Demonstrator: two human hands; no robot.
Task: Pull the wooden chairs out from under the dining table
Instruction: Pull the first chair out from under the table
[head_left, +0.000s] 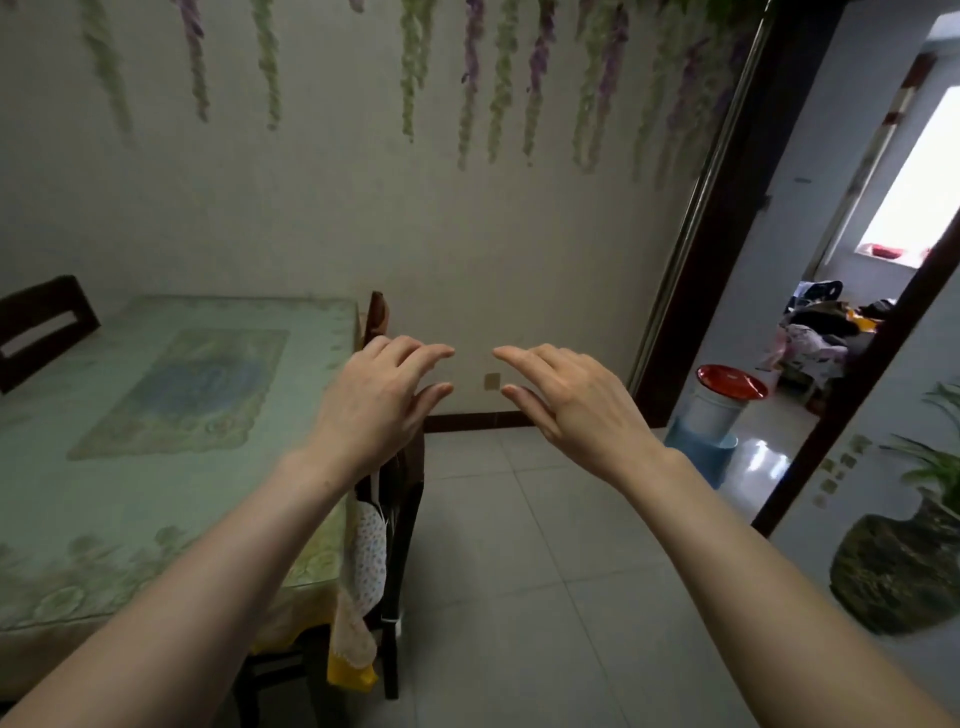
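Note:
The dining table (104, 499) fills the left, covered by a green floral cloth. A dark wooden chair (402, 525) is tucked against the table's right side, with a spotted cloth bag hanging on its back. Behind it a second chair back (378, 314) pokes up at the table's far right corner. A third dark chair (44, 319) stands at the far left side. My left hand (379, 400) hovers open above the near chair's back, fingers spread, touching nothing. My right hand (571, 400) is open in the air to the right, over the floor.
Pale tiled floor (545, 571) stretches right of the chairs. A dark-framed doorway (691, 312) opens at right, with a white bucket under a red lid (727, 395) on a blue stool beyond it. A potted plant in a dark vase (904, 566) stands at the right edge.

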